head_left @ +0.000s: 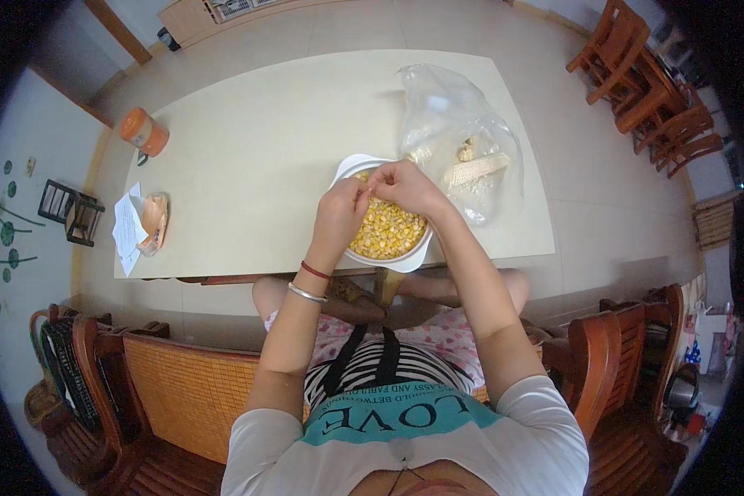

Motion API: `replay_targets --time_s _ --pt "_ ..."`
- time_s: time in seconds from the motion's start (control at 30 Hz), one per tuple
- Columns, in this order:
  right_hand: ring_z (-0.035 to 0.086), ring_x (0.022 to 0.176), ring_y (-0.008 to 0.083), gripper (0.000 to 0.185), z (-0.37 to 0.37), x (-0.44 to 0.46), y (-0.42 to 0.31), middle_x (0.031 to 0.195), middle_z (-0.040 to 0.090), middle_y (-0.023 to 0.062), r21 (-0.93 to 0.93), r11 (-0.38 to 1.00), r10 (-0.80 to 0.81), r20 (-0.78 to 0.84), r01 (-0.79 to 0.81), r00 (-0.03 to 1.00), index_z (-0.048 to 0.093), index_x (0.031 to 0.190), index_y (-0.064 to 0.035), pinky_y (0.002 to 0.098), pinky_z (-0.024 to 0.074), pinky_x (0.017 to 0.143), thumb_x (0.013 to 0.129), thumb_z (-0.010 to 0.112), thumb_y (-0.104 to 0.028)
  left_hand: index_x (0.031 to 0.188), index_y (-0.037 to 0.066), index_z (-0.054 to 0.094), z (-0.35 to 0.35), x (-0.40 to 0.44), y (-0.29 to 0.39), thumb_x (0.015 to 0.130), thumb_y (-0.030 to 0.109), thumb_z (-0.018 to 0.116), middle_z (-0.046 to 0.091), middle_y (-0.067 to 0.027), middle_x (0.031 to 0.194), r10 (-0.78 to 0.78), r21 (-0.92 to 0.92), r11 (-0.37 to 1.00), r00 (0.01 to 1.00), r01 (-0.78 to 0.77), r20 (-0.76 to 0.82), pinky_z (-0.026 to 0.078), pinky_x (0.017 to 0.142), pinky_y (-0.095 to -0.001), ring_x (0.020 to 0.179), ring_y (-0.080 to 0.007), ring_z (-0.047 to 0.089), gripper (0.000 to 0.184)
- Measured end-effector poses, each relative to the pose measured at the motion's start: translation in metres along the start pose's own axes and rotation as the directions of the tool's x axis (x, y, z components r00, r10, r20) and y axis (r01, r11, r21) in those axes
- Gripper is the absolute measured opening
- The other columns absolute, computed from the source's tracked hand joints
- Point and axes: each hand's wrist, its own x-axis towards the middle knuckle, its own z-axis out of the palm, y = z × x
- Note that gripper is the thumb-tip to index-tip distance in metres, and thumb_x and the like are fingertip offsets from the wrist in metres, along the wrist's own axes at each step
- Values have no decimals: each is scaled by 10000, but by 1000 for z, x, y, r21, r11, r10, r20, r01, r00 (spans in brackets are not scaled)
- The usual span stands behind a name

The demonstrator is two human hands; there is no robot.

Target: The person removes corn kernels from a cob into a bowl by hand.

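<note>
A white bowl (409, 263) with side handles stands near the table's front edge, holding loose yellow corn kernels (384, 231). Over its far half, my left hand (341, 211) and my right hand (403, 185) meet, fingertips touching. Both have their fingers closed in a pinch; whatever sits between them is too small and hidden to name. Right of the bowl lies a clear plastic bag (442, 103) with stripped corn cobs (478, 169) in it, close to my right forearm.
The pale table (264, 140) also carries an orange-lidded jar (145, 132) at the far left. Papers (129, 231) lie beside an orange-and-clear package (155, 223) at the left edge. Wooden chairs (616, 50) stand across the room at the right.
</note>
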Motion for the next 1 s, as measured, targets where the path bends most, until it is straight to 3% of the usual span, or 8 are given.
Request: replay_targets --time_s 0.27,0.37,0.57,0.67,0.87,1.0 --pt "533 661 54 68 2 -2 -3 708 608 4 84 996 40 -26 -38 999 649 801 11 200 434 608 776 588 -8 838 -7 596 -2 1 -1 815 83 628 632 -164 773 -97 -80 992 995 98 19 493 611 -336 680 -273 634 97" --pt "550 668 61 80 1 -5 -13 722 622 16 106 991 78 -15 -77 997 651 805 15 198 442 615 784 577 -6 815 -13 587 -2 2 1 808 50 602 615 -183 770 -93 -115 989 996 92 -3 481 609 -380 692 -336 610 65" --pt "578 691 74 91 1 -4 -11 753 643 33 160 983 88 5 -87 996 652 810 15 201 461 649 798 563 -2 845 -18 599 -5 3 5 808 30 588 616 -182 783 -97 -105 990 995 97 7 484 618 -375 697 -336 608 62" --pt "567 687 68 86 2 -4 -9 748 636 24 167 983 79 -16 -75 997 647 807 14 201 454 641 804 564 -11 866 -8 624 -2 2 0 820 82 620 635 -168 776 -86 -106 991 996 85 -5 494 616 -330 674 -272 633 101" --pt "512 657 51 59 2 -2 -1 699 578 -13 67 998 -15 -16 16 1000 609 770 1 203 420 605 804 579 -37 857 -9 637 -2 1 -2 820 77 616 641 -157 768 -22 -96 995 1000 20 -20 498 617 -327 667 -256 638 96" --pt "489 647 49 66 1 -2 -1 681 547 -24 -23 999 -34 -6 34 999 587 769 -2 206 408 595 809 581 -54 859 -10 645 -5 3 4 819 74 617 651 -154 773 -67 -128 990 998 67 5 503 611 -313 657 -243 649 97"
